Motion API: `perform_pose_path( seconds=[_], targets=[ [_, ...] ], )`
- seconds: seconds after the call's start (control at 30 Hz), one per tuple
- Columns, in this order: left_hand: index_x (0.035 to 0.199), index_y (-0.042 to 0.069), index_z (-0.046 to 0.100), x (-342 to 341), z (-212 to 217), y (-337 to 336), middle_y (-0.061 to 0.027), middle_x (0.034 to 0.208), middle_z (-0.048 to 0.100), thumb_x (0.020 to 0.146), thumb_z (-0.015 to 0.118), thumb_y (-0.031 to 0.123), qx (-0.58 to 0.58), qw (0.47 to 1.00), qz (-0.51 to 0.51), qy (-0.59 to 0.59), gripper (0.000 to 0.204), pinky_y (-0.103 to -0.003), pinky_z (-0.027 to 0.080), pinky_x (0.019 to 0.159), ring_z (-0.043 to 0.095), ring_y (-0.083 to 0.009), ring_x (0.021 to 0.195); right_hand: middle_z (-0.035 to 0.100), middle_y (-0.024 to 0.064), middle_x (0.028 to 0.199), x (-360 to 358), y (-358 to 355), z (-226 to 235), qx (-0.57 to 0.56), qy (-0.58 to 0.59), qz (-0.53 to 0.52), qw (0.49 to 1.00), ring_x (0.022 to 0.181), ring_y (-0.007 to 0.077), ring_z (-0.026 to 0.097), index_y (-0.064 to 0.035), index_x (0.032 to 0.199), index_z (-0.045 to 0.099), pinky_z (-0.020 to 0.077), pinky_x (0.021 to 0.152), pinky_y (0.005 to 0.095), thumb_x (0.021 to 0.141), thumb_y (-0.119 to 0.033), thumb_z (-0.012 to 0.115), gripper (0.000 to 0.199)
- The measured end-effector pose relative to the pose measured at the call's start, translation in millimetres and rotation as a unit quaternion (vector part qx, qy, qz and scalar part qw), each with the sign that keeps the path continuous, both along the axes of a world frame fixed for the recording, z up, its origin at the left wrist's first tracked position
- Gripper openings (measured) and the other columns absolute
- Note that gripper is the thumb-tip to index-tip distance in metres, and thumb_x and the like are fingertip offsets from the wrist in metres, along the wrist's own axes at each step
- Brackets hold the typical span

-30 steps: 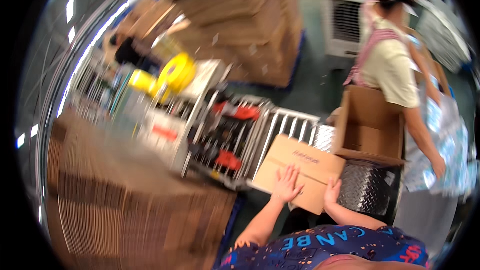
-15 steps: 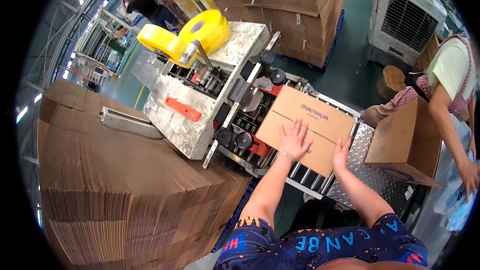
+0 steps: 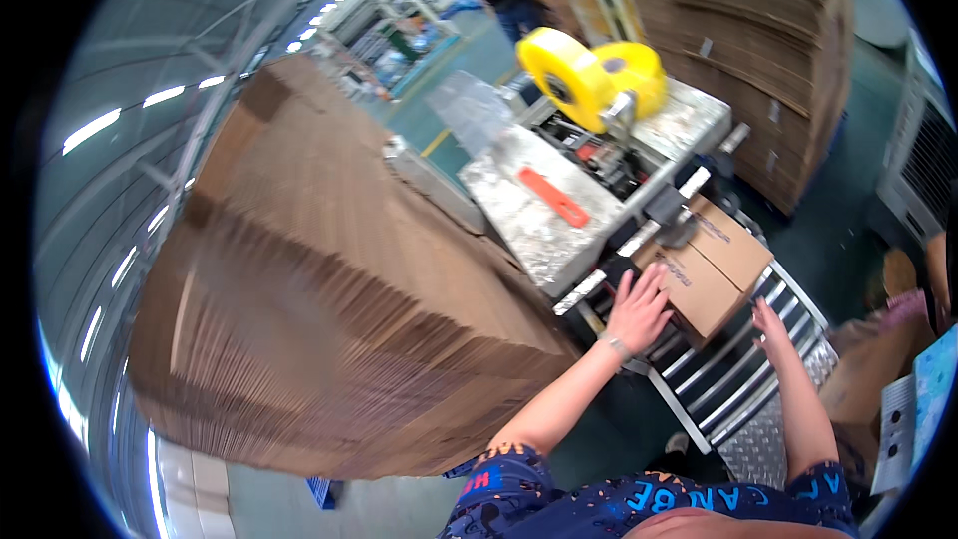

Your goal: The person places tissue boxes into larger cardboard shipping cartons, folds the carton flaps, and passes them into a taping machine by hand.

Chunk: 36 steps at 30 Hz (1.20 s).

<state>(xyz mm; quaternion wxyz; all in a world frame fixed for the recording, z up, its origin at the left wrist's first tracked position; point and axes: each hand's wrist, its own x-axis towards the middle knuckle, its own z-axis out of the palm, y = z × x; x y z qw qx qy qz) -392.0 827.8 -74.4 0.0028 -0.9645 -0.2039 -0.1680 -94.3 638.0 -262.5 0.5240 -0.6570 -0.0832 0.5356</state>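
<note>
Cardboard box (image 3: 711, 265) sits shut on the roller conveyor (image 3: 733, 369), flaps folded down, so whatever's inside can't be seen. Its far end is already tucked under the head of the box-taping machine (image 3: 589, 190), which lies at about 11 o'clock from the box. Two big yellow tape rolls (image 3: 589, 75) ride on top of that machine, with an orange strip on its scuffed metal deck.

Left hand (image 3: 639, 309) is flat against the near left corner of the box, fingers (image 3: 654, 279) spread apart and pointing toward 1 o'clock, palm pressed on the cardboard, not gripping anything. Right hand (image 3: 773, 324) is at roughly 4 o'clock from the box, just off its near right edge over the rollers, fingers loosely apart; can't really tell if the tips touch the cardboard or only hover beside it.

So the box lies ahead of both hands, between them and the taping head.

Huge stack of flattened cardboard (image 3: 329, 309) fills the 9 o'clock side of the view, and another tall stack (image 3: 768, 30) stands behind the machine at 1 o'clock.
</note>
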Motion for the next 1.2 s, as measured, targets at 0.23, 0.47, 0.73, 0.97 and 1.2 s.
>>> perform_pose_path(
  seconds=[0.23,0.47,0.73,0.97,1.2],
  targets=[
    [0.107,0.013,0.068,-214,270,19,-0.0103,0.143,0.053,0.08,0.071,0.012,0.407,0.887,0.194,-0.1,0.028,-0.054,0.021,0.118,0.043,-0.0324,0.136,0.065,0.0076,0.075,-83,-169,-73,-0.111,0.086,0.137,0.981,0.059,0.0204,0.062,-0.0071,0.093,0.063,0.0525,0.054,0.0327,0.093,-0.024,0.06,0.018],
    [0.106,0.004,0.06,-268,479,20,-0.0145,0.114,0.062,0.078,0.06,0.003,0.43,0.845,0.317,-0.027,0.028,-0.044,0.045,0.099,0.057,-0.032,0.111,0.066,0.0088,0.076,-113,-236,-127,-0.121,0.068,0.13,0.982,0.064,0.021,0.066,-0.0049,0.096,0.064,0.0528,0.056,0.0338,0.092,-0.022,0.058,0.019],
    [0.104,0.009,0.062,-273,527,15,-0.0102,0.1,0.064,0.076,0.061,0.0,0.424,0.833,0.322,0.149,0.029,-0.045,0.051,0.085,0.061,-0.0312,0.1,0.069,0.0126,0.078,-130,-208,-72,-0.024,-0.049,0.034,0.998,0.065,0.0194,0.068,0.0013,0.09,0.067,0.0512,0.054,0.0301,0.089,-0.015,0.065,0.017],
    [0.098,0.01,0.061,-249,501,3,-0.0117,0.085,0.066,0.097,0.062,0.022,0.394,0.808,0.437,-0.02,0.011,-0.046,0.053,0.072,0.065,-0.0347,0.085,0.07,0.0149,0.079,-117,-302,-130,-0.077,-0.051,-0.056,0.994,0.06,0.0193,0.066,0.0022,0.09,0.067,0.053,0.054,0.0312,0.09,-0.011,0.066,0.013],
    [0.082,0.011,0.051,-117,504,-160,-0.003,0.074,0.051,0.095,0.064,0.043,0.661,0.735,0.066,-0.136,0.037,-0.036,0.044,0.061,0.054,-0.0226,0.067,0.073,0.0115,0.078,-114,-343,-64,-0.095,-0.289,0.035,0.952,0.072,0.0247,0.069,-0.0074,0.088,0.076,0.0546,0.069,0.0403,0.081,-0.03,0.066,0.026]
  ],
)
